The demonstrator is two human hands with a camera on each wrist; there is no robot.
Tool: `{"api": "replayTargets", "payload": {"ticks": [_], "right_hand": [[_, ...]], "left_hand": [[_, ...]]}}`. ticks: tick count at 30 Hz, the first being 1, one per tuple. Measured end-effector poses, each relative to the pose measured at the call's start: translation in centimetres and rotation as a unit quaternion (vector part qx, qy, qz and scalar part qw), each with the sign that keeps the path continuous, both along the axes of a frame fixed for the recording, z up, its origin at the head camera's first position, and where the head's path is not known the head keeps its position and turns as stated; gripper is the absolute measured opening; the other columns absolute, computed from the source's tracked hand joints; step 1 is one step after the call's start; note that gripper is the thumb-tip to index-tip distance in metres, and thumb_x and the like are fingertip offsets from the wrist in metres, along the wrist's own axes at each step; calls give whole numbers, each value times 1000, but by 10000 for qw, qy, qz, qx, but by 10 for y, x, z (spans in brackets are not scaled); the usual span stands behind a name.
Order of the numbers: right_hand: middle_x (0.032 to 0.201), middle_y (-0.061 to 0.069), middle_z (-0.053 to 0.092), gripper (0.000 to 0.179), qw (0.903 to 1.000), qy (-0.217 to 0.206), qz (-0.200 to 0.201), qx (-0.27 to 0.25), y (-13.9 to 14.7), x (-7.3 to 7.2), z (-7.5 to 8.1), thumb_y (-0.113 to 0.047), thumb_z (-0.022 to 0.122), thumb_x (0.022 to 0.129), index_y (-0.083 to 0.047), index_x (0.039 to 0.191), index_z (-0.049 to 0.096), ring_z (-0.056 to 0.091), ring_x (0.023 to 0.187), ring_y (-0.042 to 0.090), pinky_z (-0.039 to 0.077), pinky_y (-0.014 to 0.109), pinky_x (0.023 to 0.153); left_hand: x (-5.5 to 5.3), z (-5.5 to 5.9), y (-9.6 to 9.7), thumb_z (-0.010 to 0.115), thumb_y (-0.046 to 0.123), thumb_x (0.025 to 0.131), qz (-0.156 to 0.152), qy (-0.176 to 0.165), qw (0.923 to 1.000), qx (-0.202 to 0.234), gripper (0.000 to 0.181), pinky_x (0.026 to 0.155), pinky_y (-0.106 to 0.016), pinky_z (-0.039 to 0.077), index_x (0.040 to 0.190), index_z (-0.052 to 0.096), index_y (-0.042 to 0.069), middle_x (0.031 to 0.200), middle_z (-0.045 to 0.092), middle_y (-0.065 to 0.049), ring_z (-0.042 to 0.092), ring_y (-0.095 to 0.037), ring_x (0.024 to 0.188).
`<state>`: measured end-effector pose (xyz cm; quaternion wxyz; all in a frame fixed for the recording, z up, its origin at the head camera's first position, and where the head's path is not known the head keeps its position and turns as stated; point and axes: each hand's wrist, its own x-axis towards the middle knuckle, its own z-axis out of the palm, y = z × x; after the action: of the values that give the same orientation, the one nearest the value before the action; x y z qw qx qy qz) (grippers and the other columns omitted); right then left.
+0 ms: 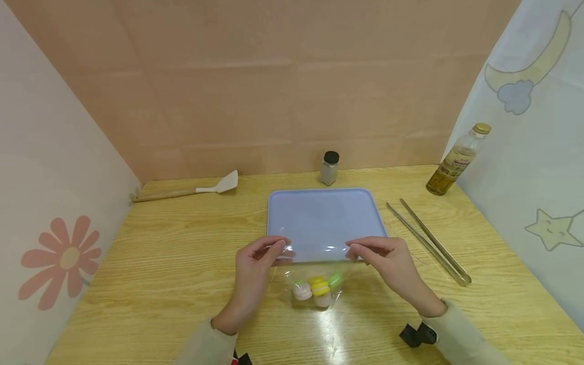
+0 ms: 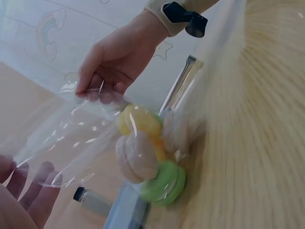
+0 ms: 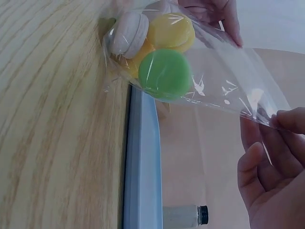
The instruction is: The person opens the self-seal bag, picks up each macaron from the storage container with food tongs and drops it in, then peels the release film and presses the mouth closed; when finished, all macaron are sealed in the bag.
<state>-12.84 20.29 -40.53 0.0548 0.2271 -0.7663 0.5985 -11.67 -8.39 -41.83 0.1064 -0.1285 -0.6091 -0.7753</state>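
A clear plastic bag (image 1: 315, 268) hangs between both hands, its top edge stretched wide. My left hand (image 1: 255, 268) pinches the upper left corner between thumb and fingers, and my right hand (image 1: 385, 258) pinches the upper right corner. At the bottom of the bag lie several macarons: a yellow macaron (image 1: 319, 286), a green macaron (image 3: 165, 74) and a pale pink macaron (image 2: 137, 156) among them. In the head view the bag's top overlaps the front edge of a lavender tray (image 1: 324, 213).
Metal tongs (image 1: 433, 243) lie right of the tray. A bottle of amber liquid (image 1: 456, 162) stands at the back right, and a small black-capped jar (image 1: 329, 170) behind the tray. A spatula (image 1: 191, 191) with a wooden handle lies at the back left of the wooden table (image 1: 173, 274).
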Motion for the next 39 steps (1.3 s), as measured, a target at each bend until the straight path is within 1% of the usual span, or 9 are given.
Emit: {"api": "replayTargets", "payload": {"ticks": [4,6,11,15,17,26,33,36,39], "right_hand": [[88,10,75,16,10000,65,57,-19,-1,0,2,3,64,97,3,108,75,72,77,24,55,29,64],[88,11,75,16,9999,75,98,-76,-1,0,2,4,64,97,4,109,75,71,77,25,56,29,66],[85,11,75,18,9997,185,109,-131,-2,-1,2,5,63,97,3,111,75,71,75,23,55,29,63],[83,9,75,19,9994,278,132,-153,-2,-1,2,7,62,97,6,112,73,71,73,22,52,29,59],[83,10,75,19,9992,296,184,-201,-2,-1,3,8,62,97,7,112,73,71,72,24,52,30,58],[86,13,75,19,9986,205,289,-388,-1,1,2,9,61,96,12,113,70,71,74,27,54,32,59],[87,11,75,20,9993,229,177,-237,-2,3,4,8,62,96,7,113,73,71,75,25,53,34,58],[88,11,75,21,9993,234,171,-242,-2,4,4,8,62,97,4,113,74,71,76,25,53,35,58],[88,11,76,20,9991,208,187,-310,-1,4,3,9,62,96,7,113,73,72,76,24,53,34,58]], "left_hand": [[-4,5,-7,70,3,95,-24,-40,9991,-412,12,69,-57,57,102,73,-7,86,72,-15,72,-27,70],[-5,7,-10,70,3,95,-124,-17,9983,-575,11,68,-60,56,101,74,-6,85,72,-12,71,-27,69],[-9,9,-18,70,3,95,-435,55,9967,-683,13,67,-61,55,104,73,-6,86,71,-16,71,-26,70],[-11,8,-22,68,-2,95,-564,182,9967,-557,13,66,-60,56,105,71,-9,84,68,-25,71,-25,71],[-12,8,-24,67,-3,95,-585,263,9964,-558,12,65,-57,57,104,70,-10,83,68,-27,71,-24,71],[-12,9,-27,66,-6,95,-694,640,9917,-871,11,64,-47,60,106,69,-8,86,68,-23,70,-24,74],[-10,14,-30,70,-3,93,-701,591,9894,-1127,13,65,-46,60,106,71,-2,90,68,-22,69,-30,74],[-10,16,-32,71,-3,92,-681,764,9864,-1287,11,65,-46,60,103,73,1,88,69,-19,68,-34,72],[-11,18,-33,71,-4,92,-667,979,9823,-1454,12,65,-44,60,100,74,4,86,70,-13,67,-32,71]]}}
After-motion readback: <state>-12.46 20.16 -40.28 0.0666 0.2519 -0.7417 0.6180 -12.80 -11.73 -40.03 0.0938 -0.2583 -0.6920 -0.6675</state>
